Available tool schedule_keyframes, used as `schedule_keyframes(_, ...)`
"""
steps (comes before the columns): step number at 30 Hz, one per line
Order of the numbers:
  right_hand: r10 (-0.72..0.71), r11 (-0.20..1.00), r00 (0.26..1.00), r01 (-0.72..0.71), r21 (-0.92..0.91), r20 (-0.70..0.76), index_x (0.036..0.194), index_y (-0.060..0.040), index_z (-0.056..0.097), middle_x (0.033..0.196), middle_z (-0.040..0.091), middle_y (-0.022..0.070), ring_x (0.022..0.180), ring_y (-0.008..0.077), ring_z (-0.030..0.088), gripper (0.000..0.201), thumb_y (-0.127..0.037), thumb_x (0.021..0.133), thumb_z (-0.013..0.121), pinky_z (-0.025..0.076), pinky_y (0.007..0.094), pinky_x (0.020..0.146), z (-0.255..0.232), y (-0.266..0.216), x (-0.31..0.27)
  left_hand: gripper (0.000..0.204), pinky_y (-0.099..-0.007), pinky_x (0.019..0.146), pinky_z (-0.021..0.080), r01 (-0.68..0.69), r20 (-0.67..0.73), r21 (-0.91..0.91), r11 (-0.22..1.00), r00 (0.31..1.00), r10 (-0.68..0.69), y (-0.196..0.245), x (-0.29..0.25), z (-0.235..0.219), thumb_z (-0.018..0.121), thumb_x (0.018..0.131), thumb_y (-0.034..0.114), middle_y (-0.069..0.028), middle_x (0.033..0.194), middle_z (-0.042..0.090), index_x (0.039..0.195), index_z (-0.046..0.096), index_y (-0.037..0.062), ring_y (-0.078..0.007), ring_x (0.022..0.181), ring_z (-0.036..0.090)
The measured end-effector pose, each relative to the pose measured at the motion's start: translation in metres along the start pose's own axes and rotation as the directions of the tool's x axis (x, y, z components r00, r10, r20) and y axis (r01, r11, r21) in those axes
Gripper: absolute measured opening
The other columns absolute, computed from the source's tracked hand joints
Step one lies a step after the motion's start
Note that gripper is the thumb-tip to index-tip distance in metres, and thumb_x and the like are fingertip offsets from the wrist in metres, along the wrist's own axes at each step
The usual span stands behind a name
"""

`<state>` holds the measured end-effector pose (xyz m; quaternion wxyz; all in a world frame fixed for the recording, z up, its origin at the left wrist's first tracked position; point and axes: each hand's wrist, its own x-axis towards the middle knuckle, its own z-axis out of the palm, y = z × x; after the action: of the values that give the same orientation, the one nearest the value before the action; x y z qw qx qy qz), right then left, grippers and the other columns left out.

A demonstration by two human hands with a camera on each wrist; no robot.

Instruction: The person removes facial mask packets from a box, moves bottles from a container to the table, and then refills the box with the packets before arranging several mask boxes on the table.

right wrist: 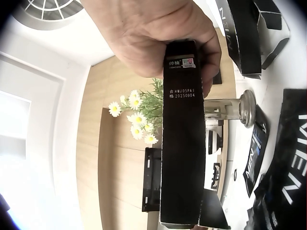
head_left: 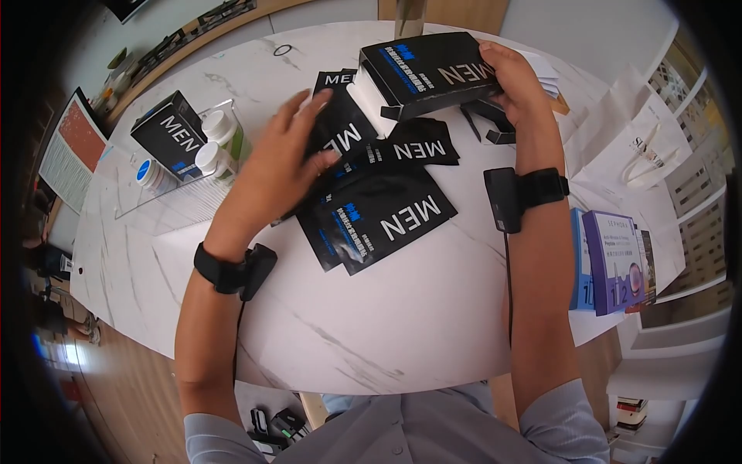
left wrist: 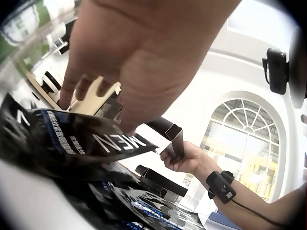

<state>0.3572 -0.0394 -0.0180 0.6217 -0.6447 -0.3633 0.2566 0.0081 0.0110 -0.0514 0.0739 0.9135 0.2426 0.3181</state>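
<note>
My right hand [head_left: 519,81] grips one end of an open black MEN box [head_left: 429,73] above the table, its flap end facing left. The right wrist view has that hand [right wrist: 158,33] wrapped over the narrow side of the box [right wrist: 182,139]. Spread and slightly bent, the fingers of my left hand [head_left: 274,166] are over black MEN sachets [head_left: 390,220] piled in the middle. In the left wrist view the fingertips and thumb of this hand [left wrist: 139,52] meet the top sachet [left wrist: 81,136]; a firm hold cannot be made out.
Left of the pile, a clear tray [head_left: 166,209] stands by white-capped bottles [head_left: 219,127] and another MEN box [head_left: 166,131]. Another opened black carton [head_left: 491,124] lies under my right hand. A glass vase [head_left: 410,19] is behind; purple box [head_left: 614,263] and paper bag [head_left: 638,143] are right.
</note>
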Motion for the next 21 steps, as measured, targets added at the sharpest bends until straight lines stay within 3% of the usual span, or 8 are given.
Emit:
schedule_keyframes(3, -0.008, 0.999, 1.000, 0.008, 0.042, 0.015, 0.125, -0.0105, 0.068, 0.103, 0.070, 0.0011, 0.089, 0.0134, 0.064, 0.033, -0.028, 0.100, 0.058, 0.051, 0.0387, 0.084, -0.003, 0.003, 0.003, 0.068, -0.0439, 0.119, 0.036, 0.090, 0.323, -0.199, 0.976, 0.946, -0.022, 0.006, -0.004, 0.003, 0.072, 0.093, 0.031, -0.0198, 0.158, 0.040, 0.153, 0.044, 0.0124, -0.0411, 0.147, 0.036)
schedule_keyframes(6, -0.046, 0.996, 0.999, 0.044, 0.083, 0.017, 0.125, -0.0106, 0.069, 0.104, 0.070, 0.0008, 0.089, 0.0132, 0.064, 0.033, -0.027, 0.099, 0.058, 0.051, 0.0388, 0.084, -0.005, -0.002, 0.001, 0.065, -0.0432, 0.118, 0.038, -0.147, 0.442, 0.170, 0.974, 0.895, 0.058, -0.001, -0.014, 0.010, 0.072, 0.093, 0.031, -0.0197, 0.156, 0.044, 0.151, 0.047, 0.0127, -0.0397, 0.144, 0.042)
schedule_keyframes(7, -0.057, 0.995, 0.998, 0.056, 0.076, 0.006, 0.125, -0.0105, 0.069, 0.104, 0.070, 0.0006, 0.089, 0.0129, 0.064, 0.033, -0.027, 0.099, 0.058, 0.051, 0.0382, 0.083, -0.004, -0.003, 0.002, 0.051, -0.0436, 0.114, 0.042, -0.130, 0.355, 0.099, 0.987, 0.931, 0.087, -0.003, -0.013, 0.011, 0.070, 0.095, 0.029, -0.0198, 0.147, 0.052, 0.141, 0.057, 0.0093, -0.0396, 0.138, 0.048)
schedule_keyframes(10, -0.083, 0.995, 0.997, 0.083, 0.057, -0.009, 0.124, -0.0100, 0.069, 0.103, 0.071, 0.0002, 0.089, 0.0121, 0.065, 0.032, -0.026, 0.099, 0.058, 0.052, 0.0361, 0.080, -0.002, -0.006, 0.001, 0.035, -0.0433, 0.104, 0.048, 0.288, 0.311, 0.032, 0.957, 0.907, -0.283, 0.025, 0.012, -0.012, 0.068, 0.096, 0.017, -0.0190, 0.135, 0.061, 0.128, 0.064, 0.0053, -0.0395, 0.128, 0.056)
schedule_keyframes(12, -0.091, 0.995, 0.996, 0.091, 0.041, 0.003, 0.124, -0.0093, 0.069, 0.103, 0.071, -0.0002, 0.089, 0.0114, 0.065, 0.032, -0.026, 0.099, 0.057, 0.052, 0.0343, 0.078, 0.002, -0.011, -0.007, 0.025, -0.0432, 0.093, 0.052, 0.009, -0.006, -0.030, 1.000, 1.000, -0.009, 0.019, 0.011, -0.010, 0.068, 0.093, 0.008, -0.0182, 0.125, 0.064, 0.117, 0.066, 0.0032, -0.0390, 0.119, 0.060)
schedule_keyframes(13, -0.066, 0.997, 0.997, 0.065, 0.038, 0.033, 0.124, -0.0091, 0.069, 0.102, 0.071, -0.0002, 0.089, 0.0113, 0.065, 0.032, -0.025, 0.099, 0.057, 0.052, 0.0335, 0.077, 0.002, -0.011, -0.008, 0.021, -0.0432, 0.088, 0.053, -0.135, -0.169, -0.024, 0.991, 0.977, 0.129, 0.018, 0.011, -0.010, 0.067, 0.091, 0.003, -0.0178, 0.120, 0.065, 0.112, 0.068, 0.0021, -0.0388, 0.114, 0.062)
schedule_keyframes(16, -0.015, 1.000, 0.993, 0.014, 0.005, 0.120, 0.123, -0.0081, 0.069, 0.100, 0.071, -0.0002, 0.087, 0.0110, 0.065, 0.032, -0.025, 0.100, 0.056, 0.053, 0.0318, 0.075, 0.006, -0.012, -0.012, 0.025, -0.0433, 0.089, 0.053, -0.394, -0.276, 0.009, 0.919, 0.882, 0.381, 0.033, 0.017, -0.004, 0.069, 0.083, -0.006, -0.0156, 0.113, 0.066, 0.107, 0.068, 0.0000, -0.0367, 0.109, 0.063)
schedule_keyframes(21, -0.010, 0.997, 0.980, 0.024, -0.069, 0.198, 0.121, -0.0063, 0.070, 0.097, 0.070, 0.0004, 0.083, 0.0107, 0.065, 0.030, -0.024, 0.101, 0.055, 0.054, 0.0316, 0.073, 0.015, -0.010, -0.014, 0.034, -0.0426, 0.097, 0.052, -0.439, -0.257, 0.094, 0.894, 0.856, 0.448, 0.036, 0.015, -0.009, 0.065, 0.080, -0.015, -0.0159, 0.116, 0.067, 0.112, 0.066, -0.0025, -0.0360, 0.114, 0.064)
